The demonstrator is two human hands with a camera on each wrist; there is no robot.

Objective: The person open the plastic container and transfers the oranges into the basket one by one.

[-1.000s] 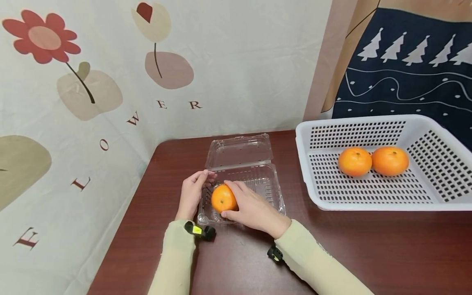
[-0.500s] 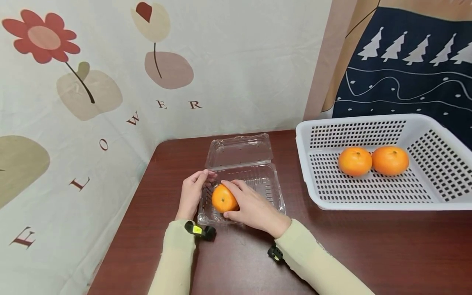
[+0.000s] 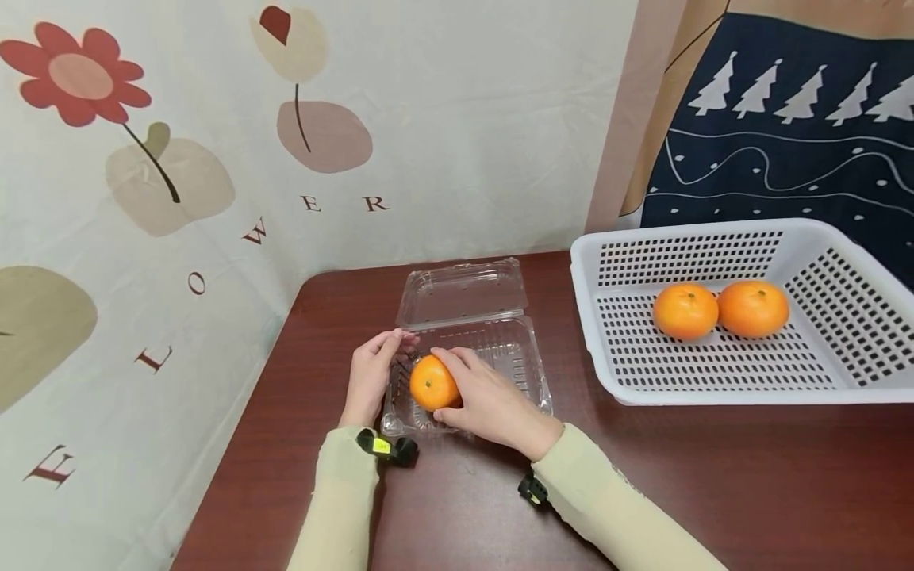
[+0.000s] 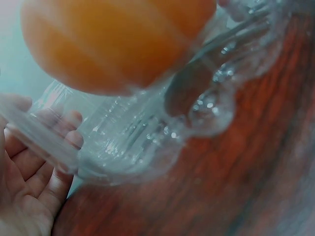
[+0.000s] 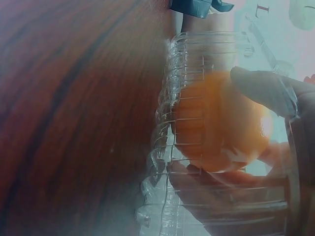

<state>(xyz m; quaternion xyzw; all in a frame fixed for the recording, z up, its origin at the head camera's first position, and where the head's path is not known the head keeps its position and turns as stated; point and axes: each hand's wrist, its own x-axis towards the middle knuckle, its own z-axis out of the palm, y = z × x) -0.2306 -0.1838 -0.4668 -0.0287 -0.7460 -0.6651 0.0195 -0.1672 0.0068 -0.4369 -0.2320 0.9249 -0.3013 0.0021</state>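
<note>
A clear plastic clamshell container (image 3: 503,349) lies on the table with its lid (image 3: 464,293) folded back. Thumb and fingers of my right hand (image 3: 496,400) grip an orange mandarin (image 3: 432,383) inside the base, toward the left. In the right wrist view the mandarin (image 5: 221,123) shows partly through the ribbed plastic wall, with the thumb (image 5: 263,91) over it. My left hand (image 3: 370,377) rests along the container's left rim. Relaxed fingers of that left hand (image 4: 34,167) lie against the plastic in the left wrist view; exact contact is blurred.
To the right stands a white perforated basket (image 3: 596,349) with two mandarins (image 3: 685,312) side by side in it. The dark red wooden table (image 3: 457,507) meets a printed cloth backdrop (image 3: 464,143) behind and at left.
The head view has shifted very slightly. My right hand tilts the mandarin a little in its grip; the left hand and the container stay in place.
</note>
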